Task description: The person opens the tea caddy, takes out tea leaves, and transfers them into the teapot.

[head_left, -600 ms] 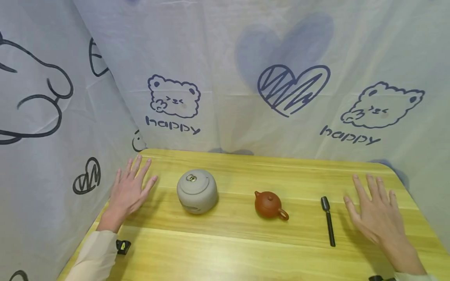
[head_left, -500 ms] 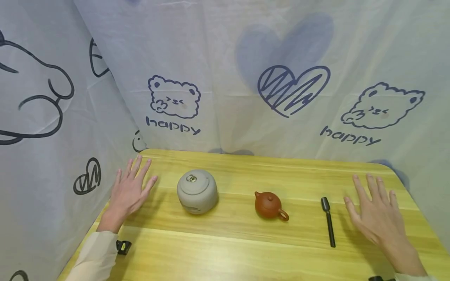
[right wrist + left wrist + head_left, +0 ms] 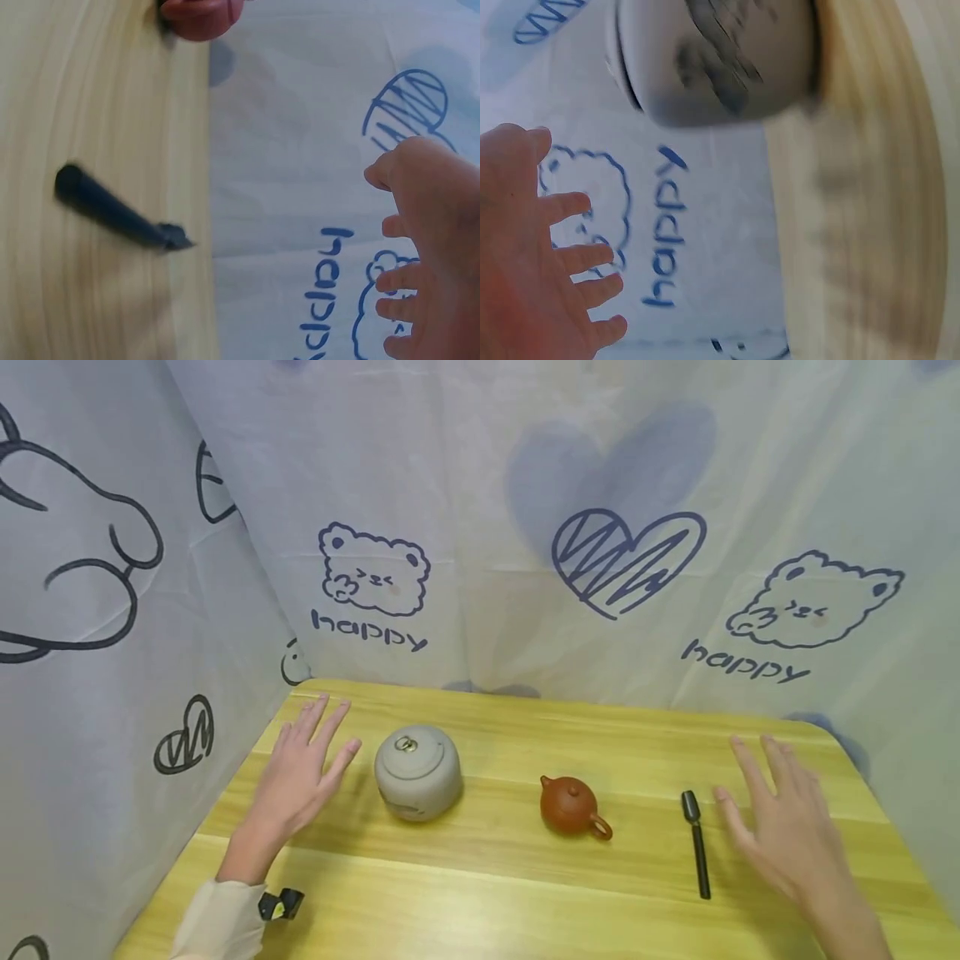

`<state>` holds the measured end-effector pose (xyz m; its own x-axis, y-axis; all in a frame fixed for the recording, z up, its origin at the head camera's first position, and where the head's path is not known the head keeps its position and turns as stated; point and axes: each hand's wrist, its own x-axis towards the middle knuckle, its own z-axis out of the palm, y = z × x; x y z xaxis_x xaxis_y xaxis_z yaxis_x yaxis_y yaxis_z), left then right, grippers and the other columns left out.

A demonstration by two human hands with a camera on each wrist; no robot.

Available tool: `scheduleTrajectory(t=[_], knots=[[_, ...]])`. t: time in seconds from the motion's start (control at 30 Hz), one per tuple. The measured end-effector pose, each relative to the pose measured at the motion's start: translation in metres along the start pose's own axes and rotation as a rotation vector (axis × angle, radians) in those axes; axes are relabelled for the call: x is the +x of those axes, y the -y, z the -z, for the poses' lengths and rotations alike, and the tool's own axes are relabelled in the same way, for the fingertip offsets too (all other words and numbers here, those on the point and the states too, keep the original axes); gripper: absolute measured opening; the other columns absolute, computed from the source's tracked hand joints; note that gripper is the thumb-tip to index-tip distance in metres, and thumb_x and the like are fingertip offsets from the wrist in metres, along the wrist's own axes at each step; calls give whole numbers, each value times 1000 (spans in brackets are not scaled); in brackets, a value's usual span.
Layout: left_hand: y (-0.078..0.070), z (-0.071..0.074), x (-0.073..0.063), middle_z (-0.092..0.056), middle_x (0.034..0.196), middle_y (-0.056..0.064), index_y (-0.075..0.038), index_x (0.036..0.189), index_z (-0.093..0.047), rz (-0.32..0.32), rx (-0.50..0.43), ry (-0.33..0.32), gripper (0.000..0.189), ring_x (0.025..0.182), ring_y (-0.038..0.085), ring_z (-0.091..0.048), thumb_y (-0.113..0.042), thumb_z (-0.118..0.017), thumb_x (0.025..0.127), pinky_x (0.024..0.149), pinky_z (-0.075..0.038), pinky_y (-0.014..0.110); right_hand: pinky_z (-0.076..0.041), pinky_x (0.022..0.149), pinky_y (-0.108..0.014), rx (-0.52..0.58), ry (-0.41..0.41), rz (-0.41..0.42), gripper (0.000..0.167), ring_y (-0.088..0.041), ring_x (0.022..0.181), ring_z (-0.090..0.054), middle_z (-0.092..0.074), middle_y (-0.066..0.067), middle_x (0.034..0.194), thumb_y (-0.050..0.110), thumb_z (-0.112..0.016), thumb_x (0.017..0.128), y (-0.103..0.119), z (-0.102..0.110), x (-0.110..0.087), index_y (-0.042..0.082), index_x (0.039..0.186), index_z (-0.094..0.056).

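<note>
A rounded grey lidded jar point(image 3: 418, 777) with a small metal ring on its lid stands left of centre. My left hand point(image 3: 300, 777) is just left of it, fingers spread and holding nothing; the left wrist view shows the jar point(image 3: 720, 60) beyond the thumb. Near the middle sits a small reddish-brown teapot point(image 3: 570, 807), spout to the left and handle to the lower right. A slim black scoop point(image 3: 697, 847) lies right of the teapot, its hollow end pointing away. Close to the scoop's right side, my right hand point(image 3: 791, 835) is spread with nothing in it.
The yellow wood-grain table point(image 3: 450, 893) has rounded far corners. A pale cloth point(image 3: 480, 610) with bear, heart and "happy" drawings hangs behind it, and another printed cloth point(image 3: 225, 610) hangs along the left side. A black wrist device point(image 3: 281, 904) sits at my left cuff.
My left hand has moved right, toward the jar. My right hand has shifted slightly left, toward the scoop. The head view has tilted a little; the jar, teapot and scoop stay in place.
</note>
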<state>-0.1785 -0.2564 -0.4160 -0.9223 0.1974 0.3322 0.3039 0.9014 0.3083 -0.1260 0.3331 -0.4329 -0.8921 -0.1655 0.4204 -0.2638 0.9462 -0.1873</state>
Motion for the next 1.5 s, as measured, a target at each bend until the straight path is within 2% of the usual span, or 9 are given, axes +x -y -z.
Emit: scheduleTrajectory(t=[0.1,0.27,0.47,0.7,0.77,1.0,1.2,1.4,1.5], knots=[[-15,-2,-2,-20,168,19,-14,162,-32,-29,-61,-29,62,152,45,-20,-45,-44,109,121,-15,67,-7,121,-68,44,-32,10,68,-54,148,-19,-19,-31,164,29,-58,103,10,1,0,10,162,-29],[-41,-9,2,-26,167,15,-14,161,-36,-76,-179,-65,60,150,42,-26,-41,-49,108,121,-20,65,-15,117,-73,116,-48,-9,67,-53,147,-23,-17,-24,167,27,-58,104,26,2,0,15,163,-29],[-73,-21,0,-35,164,11,-12,157,-43,-126,-331,-120,57,148,36,-34,-34,-56,106,119,-29,62,-28,106,-80,200,-59,-18,65,-51,145,-28,-23,-20,167,25,-59,104,45,1,4,18,163,-32],[-103,-38,6,-50,153,11,-9,150,-52,-231,-490,-207,50,141,30,-46,-22,-63,103,115,-38,54,-28,103,-82,281,-46,-47,63,-54,141,-32,-28,-22,163,25,-58,106,64,7,9,17,162,-32],[-110,-43,9,-53,151,11,-8,148,-54,-251,-540,-209,49,140,29,-48,-20,-64,102,115,-39,54,-29,103,-81,313,-50,-47,63,-53,141,-32,-30,-22,163,24,-60,105,70,8,12,19,162,-32],[-134,-62,8,-54,150,8,-8,148,-53,-230,-691,-123,47,141,25,-47,-22,-63,104,118,-35,49,-40,101,-72,399,-99,26,63,-45,137,-43,-44,-18,154,16,-67,101,86,-3,19,17,158,-40],[-150,-85,6,-55,148,7,-7,146,-55,-211,-821,-56,45,139,24,-50,-18,-65,103,114,-42,44,-48,98,-59,423,-123,64,59,-34,127,-55,-56,-13,143,12,-72,97,93,-25,18,13,152,-49],[-157,-110,5,-57,144,16,-4,143,-56,-134,-1002,33,45,134,33,-54,-12,-68,100,112,-44,51,-48,100,-23,473,-161,72,52,-23,116,-61,-63,-8,133,7,-75,94,100,-46,19,10,143,-58],[-159,-121,4,-55,146,18,-3,144,-55,-77,-1076,97,46,135,39,-52,-11,-68,101,111,-43,55,-46,100,-14,548,-187,64,49,-25,113,-63,-66,-7,130,3,-75,93,103,-56,19,8,140,-60]])
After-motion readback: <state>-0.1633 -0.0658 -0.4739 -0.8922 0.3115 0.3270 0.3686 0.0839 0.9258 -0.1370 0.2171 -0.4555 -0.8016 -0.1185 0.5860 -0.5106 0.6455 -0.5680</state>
